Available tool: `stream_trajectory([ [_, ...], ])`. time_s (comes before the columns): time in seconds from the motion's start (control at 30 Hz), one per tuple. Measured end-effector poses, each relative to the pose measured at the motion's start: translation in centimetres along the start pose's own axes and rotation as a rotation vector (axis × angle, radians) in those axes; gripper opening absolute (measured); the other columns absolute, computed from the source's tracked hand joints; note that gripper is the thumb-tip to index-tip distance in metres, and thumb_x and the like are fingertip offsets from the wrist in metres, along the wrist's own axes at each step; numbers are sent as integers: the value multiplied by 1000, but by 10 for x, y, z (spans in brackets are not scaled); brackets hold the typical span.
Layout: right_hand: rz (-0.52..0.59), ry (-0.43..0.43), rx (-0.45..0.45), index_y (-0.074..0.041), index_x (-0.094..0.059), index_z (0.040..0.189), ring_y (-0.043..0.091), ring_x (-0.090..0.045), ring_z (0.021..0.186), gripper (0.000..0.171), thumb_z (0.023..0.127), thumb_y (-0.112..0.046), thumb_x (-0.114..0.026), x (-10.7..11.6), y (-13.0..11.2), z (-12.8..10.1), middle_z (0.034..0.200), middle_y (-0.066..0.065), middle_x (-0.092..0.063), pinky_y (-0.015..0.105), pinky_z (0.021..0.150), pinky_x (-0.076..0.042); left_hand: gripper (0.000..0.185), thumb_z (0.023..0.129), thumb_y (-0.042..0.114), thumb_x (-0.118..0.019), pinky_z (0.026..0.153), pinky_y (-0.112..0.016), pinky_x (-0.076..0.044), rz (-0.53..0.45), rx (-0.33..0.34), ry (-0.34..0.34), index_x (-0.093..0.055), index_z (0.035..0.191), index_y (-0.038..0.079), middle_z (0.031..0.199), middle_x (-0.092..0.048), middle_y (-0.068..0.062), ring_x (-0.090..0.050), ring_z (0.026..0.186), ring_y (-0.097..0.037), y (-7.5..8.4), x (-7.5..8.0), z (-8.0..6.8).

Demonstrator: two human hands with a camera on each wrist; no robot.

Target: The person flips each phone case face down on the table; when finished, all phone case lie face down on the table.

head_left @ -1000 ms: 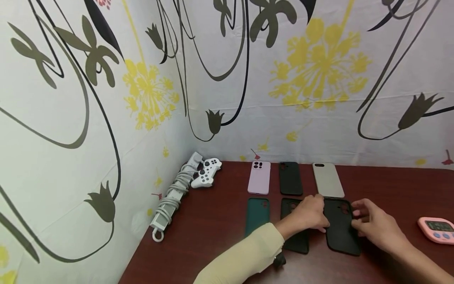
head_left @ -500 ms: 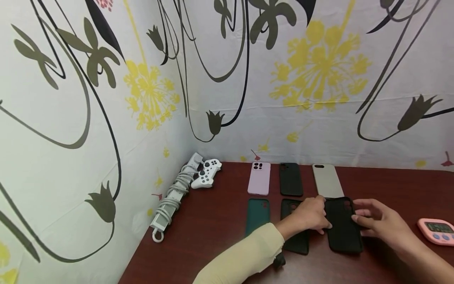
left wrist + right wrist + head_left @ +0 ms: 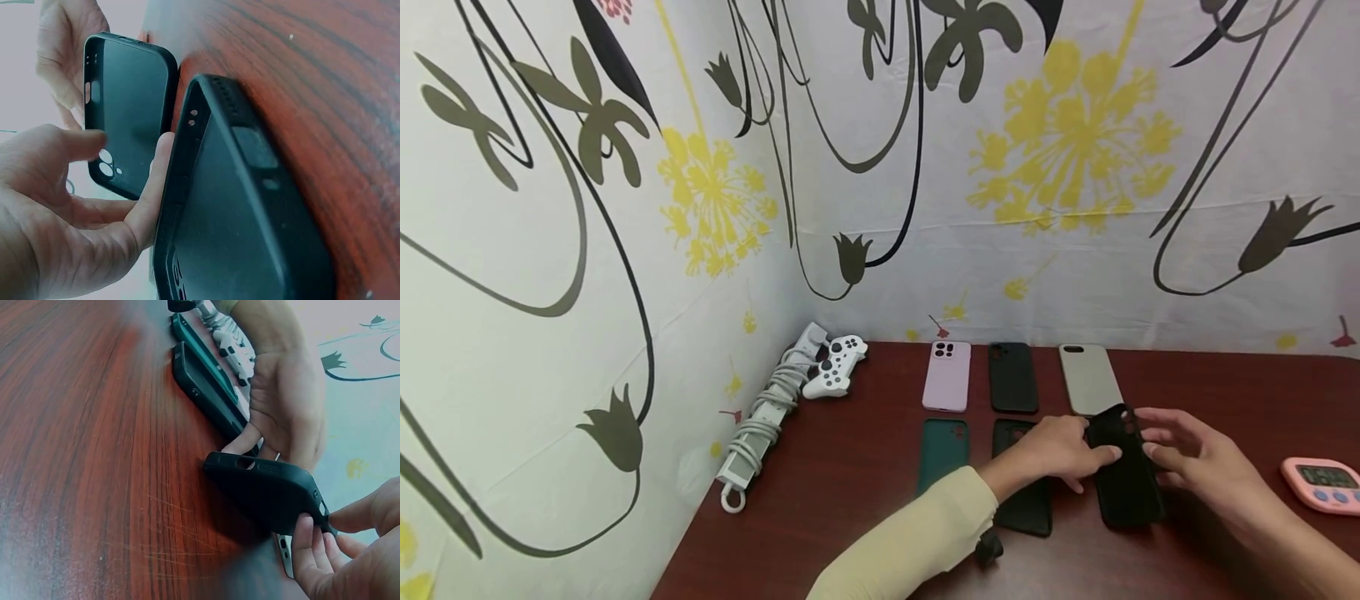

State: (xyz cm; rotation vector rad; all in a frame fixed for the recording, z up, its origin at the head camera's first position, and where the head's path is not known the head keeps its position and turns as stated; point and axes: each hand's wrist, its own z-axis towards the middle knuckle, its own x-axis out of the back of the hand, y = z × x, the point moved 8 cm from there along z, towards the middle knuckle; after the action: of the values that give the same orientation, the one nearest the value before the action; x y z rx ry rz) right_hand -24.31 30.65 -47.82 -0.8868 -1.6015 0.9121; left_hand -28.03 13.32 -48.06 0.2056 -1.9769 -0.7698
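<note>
Six phone cases lie in two rows on the dark red table [image 3: 850, 492]. The back row has a pink case [image 3: 947, 376], a black case [image 3: 1012, 377] and a grey case [image 3: 1090, 379]. In front lie a teal case [image 3: 943, 452] and a second black case [image 3: 1022, 496]. Both hands hold a third black case [image 3: 1126, 483], tilted with its far end raised. My left hand [image 3: 1093, 454] grips its left edge between thumb and fingers [image 3: 153, 187]. My right hand [image 3: 1150, 442] pinches the right edge near the camera cut-out. In the right wrist view this case's [image 3: 269, 490] near end rests on the wood.
A white game controller [image 3: 835, 367] and a white power strip with its cord wound round it [image 3: 763, 417] lie by the left wall. A pink timer [image 3: 1324, 483] sits at the right. Floral cloth walls close the back and left.
The far end of the right-hand black case has come up off the table between the hands. Both hands shifted slightly toward its top; the other cases have not moved.
</note>
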Motion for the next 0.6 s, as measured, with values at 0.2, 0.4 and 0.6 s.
stream_trajectory([
  [0.2,-12,-15,-10,-10,-38,160,-7,-65,97,56,111,-28,-58,1,-1,3,124,-5,-66,33,78,-64,44,100,61,-63,61,-32,-61,-232,-4,-131,-68,129,28,101,-75,3,-73,64,-16,2,-3,-3],
  [0.4,-13,1,4,-9,-45,156,-4,-68,95,55,108,-26,-64,1,-9,8,119,0,-71,33,77,-65,40,98,56,-68,58,-35,-63,-282,1,-189,-67,128,29,108,-72,5,-73,68,-18,5,-6,-4],
  [0.6,-43,11,40,-5,-48,153,-7,-67,95,55,107,-28,-66,-4,-18,9,122,5,-70,32,77,-65,37,98,51,-71,56,-34,-63,-267,-19,-158,-70,119,21,96,-72,1,-73,62,-20,5,-3,-6],
])
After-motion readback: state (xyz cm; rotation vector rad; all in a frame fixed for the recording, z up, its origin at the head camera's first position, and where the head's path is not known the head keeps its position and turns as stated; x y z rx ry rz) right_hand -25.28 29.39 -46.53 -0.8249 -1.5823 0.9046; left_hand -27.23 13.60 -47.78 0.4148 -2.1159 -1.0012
